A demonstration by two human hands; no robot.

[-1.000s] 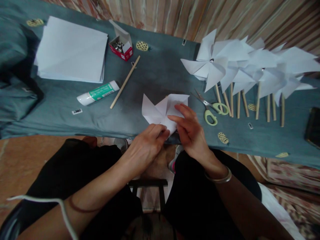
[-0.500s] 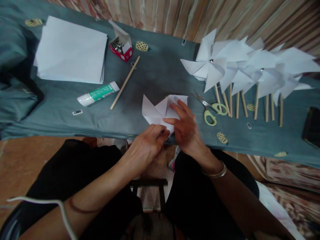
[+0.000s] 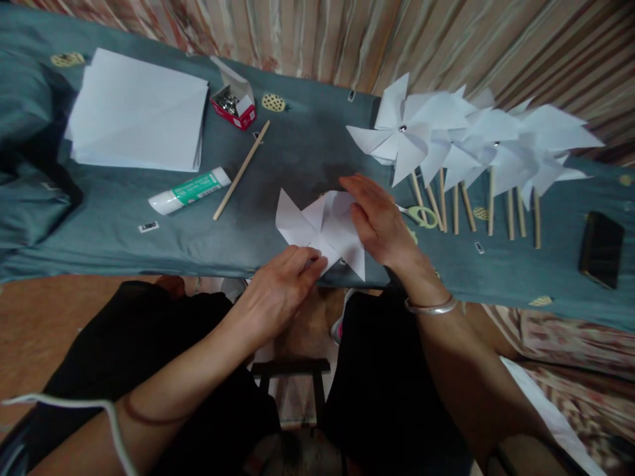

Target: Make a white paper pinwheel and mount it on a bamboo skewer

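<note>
A white paper pinwheel (image 3: pixel 323 228) with folded blades lies near the table's front edge. My left hand (image 3: pixel 285 281) is closed, its thumb and forefinger pinching the lower left blade. Over the upper right blade, my right hand (image 3: pixel 380 221) has its fingers stretched out and its thumb apart; whether it touches the paper I cannot tell. Scissors with pale green handles (image 3: pixel 421 216) lie just beyond that hand, which hides their blades and part of a handle. Left of the pinwheel are a wooden stick (image 3: pixel 242 170) and a white-and-green glue tube (image 3: pixel 191 190).
Several finished paper pinwheels on sticks (image 3: pixel 414 132) lie overlapping at the back right. A stack of white paper (image 3: pixel 139 112) and a red box of metal pins (image 3: pixel 234 109) stand at the back left. A dark phone (image 3: pixel 602 250) lies at the far right of the cloth-covered table.
My right hand has moved right, off the middle of the pinwheel, uncovering its lower right blade. My left hand keeps its pinch. The view has shifted slightly.
</note>
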